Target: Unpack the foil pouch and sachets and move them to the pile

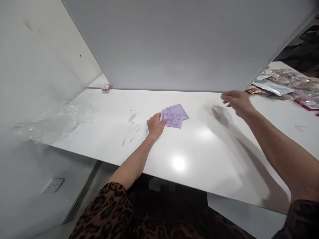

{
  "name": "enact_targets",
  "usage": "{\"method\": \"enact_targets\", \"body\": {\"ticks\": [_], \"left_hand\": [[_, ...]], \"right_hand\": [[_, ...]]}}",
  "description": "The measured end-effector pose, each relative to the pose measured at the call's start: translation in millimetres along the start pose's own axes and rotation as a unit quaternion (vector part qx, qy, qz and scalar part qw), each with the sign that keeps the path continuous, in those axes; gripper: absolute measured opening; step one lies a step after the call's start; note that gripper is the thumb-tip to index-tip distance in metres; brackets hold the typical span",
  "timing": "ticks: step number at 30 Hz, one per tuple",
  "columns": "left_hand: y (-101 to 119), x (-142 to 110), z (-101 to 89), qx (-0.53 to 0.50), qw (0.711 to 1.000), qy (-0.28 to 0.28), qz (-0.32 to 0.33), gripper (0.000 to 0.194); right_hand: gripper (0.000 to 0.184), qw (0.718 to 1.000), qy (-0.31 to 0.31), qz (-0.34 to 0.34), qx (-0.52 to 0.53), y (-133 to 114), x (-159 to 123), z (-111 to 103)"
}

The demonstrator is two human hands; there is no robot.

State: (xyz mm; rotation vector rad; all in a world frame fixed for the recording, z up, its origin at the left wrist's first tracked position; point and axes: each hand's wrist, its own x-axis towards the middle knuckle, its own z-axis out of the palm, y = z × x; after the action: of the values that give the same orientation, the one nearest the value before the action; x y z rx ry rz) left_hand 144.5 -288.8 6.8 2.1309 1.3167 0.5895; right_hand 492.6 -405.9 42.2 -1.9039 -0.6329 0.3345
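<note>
- We are pressing our left hand [155, 125] down on the near-left corner of the purple sachets [174, 116] — the fingertips and thumb are lying on the edge of the front sachet rather than closing around it, so we judge it a flat hold, not a pinch.
- The sachets are lying flat on the white table [189, 156], fanned just beyond our left fingertips; at least two are overlapping, one turned at an angle behind the other.
- Our right hand [236, 101] is hanging in the air well off to the right of the sachets, fingers loosely spread and holding nothing — its shadow is falling on the table below it and to its left.
- Past the right hand, further right, a heap of foil and clear packets [286, 84] is lying by the grey partition [174, 43]; the hand is nearer to that heap than to the purple ones.
- The step in hand, as we judge it, is steadying the small purple pile while the free hand is travelling between it and the heap.
- The next move is calling for the left hand to be keeping the pile from sliding, since the glossy top looks slippery.
- Far to the left of our left hand, a crumpled clear plastic sheet [52, 121] is resting at the table's edge, and a small red-and-white object [106, 87] is sitting at the far-left corner.
</note>
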Motion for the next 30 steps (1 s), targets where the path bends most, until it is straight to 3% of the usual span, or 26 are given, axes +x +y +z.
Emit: {"method": "enact_targets", "body": {"ticks": [2,4,8,13,17,20,23,25,30], "left_hand": [[0.1,0.2,0.6,-0.021,1.0,0.003,-0.007,0.038],[-0.4,1.0,0.7,-0.045,0.999,0.004,-0.013,0.037],[-1.2,3.0,1.5,-0.073,0.997,-0.001,-0.009,0.028],[-1.3,3.6,6.3,-0.069,0.998,-0.004,-0.008,0.019],[-1.2,4.3,8.6,-0.09,0.995,0.028,-0.017,0.016],[-0.2,5.6,10.1,-0.181,0.983,0.018,0.005,0.016],[2.0,5.6,13.6,-0.327,0.943,-0.021,0.057,0.017],[4.0,4.2,16.0,-0.395,0.914,-0.035,0.083,0.019],[9.5,-0.3,15.5,-0.509,0.856,-0.073,0.061,0.022]], "right_hand": [[0.009,0.992,-0.11,-0.005,-0.059,-13.9,-27.8,29.6],[0.023,0.981,-0.161,-0.02,-0.107,-26.2,-50.1,59.4],[0.048,0.978,-0.179,-0.024,-0.104,-41.9,-76.8,109.5],[0.038,0.98,-0.19,0.053,0.019,-54.1,-95.1,143.0],[0.039,0.97,-0.23,0.06,0.045,-62.0,-107.3,141.5],[0.05,0.97,-0.222,-0.009,0.095,-67.9,-115.7,125.2],[0.055,0.971,-0.178,-0.113,0.113,-74.0,-126.6,105.4],[0.055,0.969,-0.182,-0.143,0.086,-76.7,-135.8,95.2],[0.061,0.96,-0.255,-0.095,0.069,-71.1,-153.6,83.5]]}}
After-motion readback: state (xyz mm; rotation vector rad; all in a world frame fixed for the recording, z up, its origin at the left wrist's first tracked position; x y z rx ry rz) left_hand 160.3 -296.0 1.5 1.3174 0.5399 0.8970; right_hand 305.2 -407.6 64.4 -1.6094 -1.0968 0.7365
